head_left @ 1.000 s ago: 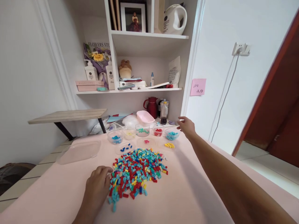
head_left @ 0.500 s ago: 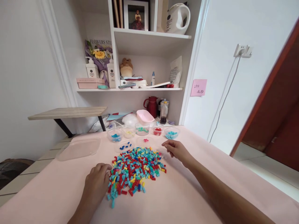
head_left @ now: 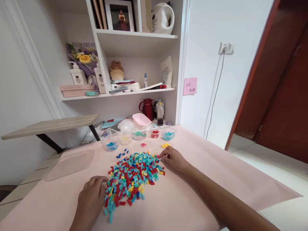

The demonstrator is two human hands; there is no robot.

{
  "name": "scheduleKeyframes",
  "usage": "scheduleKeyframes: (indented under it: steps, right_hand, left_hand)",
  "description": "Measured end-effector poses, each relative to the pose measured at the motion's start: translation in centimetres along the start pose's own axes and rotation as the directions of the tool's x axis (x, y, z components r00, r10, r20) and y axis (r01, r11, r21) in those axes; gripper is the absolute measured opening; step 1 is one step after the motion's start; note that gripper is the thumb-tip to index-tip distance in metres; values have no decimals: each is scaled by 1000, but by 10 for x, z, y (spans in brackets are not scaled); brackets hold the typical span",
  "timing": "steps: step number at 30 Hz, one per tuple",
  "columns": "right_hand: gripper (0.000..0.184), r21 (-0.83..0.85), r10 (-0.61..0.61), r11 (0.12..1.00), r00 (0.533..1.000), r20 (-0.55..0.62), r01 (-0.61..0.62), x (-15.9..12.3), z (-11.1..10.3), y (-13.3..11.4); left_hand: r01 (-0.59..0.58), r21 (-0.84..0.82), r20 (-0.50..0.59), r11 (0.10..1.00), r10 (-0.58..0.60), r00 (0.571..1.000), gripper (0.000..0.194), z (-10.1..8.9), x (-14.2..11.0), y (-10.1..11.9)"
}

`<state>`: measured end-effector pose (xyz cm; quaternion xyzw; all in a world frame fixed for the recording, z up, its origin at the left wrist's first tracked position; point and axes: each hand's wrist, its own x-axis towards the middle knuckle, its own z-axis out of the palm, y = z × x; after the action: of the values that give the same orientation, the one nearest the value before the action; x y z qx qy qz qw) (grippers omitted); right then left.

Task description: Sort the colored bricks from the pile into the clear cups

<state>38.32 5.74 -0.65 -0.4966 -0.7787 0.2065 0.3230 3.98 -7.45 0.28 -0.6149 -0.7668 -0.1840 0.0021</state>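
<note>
A heap of small colored toy bricks (head_left: 134, 175), mostly turquoise, red and yellow, is spread over the pink table cover. At its left edge rests my left hand (head_left: 92, 194), fingers curled and close together, the thumb side beside the bricks. My right hand (head_left: 173, 158) is at the heap's far right edge, thumb and fingertips drawn together in a pinch. Whatever either hand may hold is hidden or too small to make out. Just beyond the right hand lie yellow bricks (head_left: 165, 145). Pink bricks (head_left: 143, 144) and dark blue bricks (head_left: 122, 154) lie behind the heap.
Clear tubs hold blue bricks (head_left: 111, 146), pale yellow bricks (head_left: 125, 138), green bricks (head_left: 139, 133), red bricks (head_left: 155, 133) and turquoise bricks (head_left: 168, 136). A clear lid (head_left: 69, 165) lies left. Behind stand a pink basin (head_left: 141, 119), a red jug (head_left: 147, 109) and a bottle (head_left: 160, 115).
The view has swung right, so the scene sits further left. My right hand has come in against the heap's edge, and the yellow bricks behind it now show. My left hand stays beside the heap.
</note>
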Motion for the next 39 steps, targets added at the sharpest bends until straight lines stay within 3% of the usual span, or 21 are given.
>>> scheduleKeyframes:
  steps: [13,21,28,39]
  right_hand:
    - [16,-15,-52,999,999,10,52,0,5,0]
    - [33,-26,-104,994,994,-39,103,0,6,-1]
    - [30,4,-104,995,994,-23,104,0,1,-4]
    - [30,32,-122,992,993,-1,122,-4,-2,-14]
  left_hand:
    - [-35,-4,-50,999,35,998,31,4,5,-8]
    - [-68,1,-25,998,68,997,35,7,9,-14]
    - [-82,10,-43,997,82,996,30,12,13,-24]
    - [-93,-4,-50,996,93,994,33,11,11,-22]
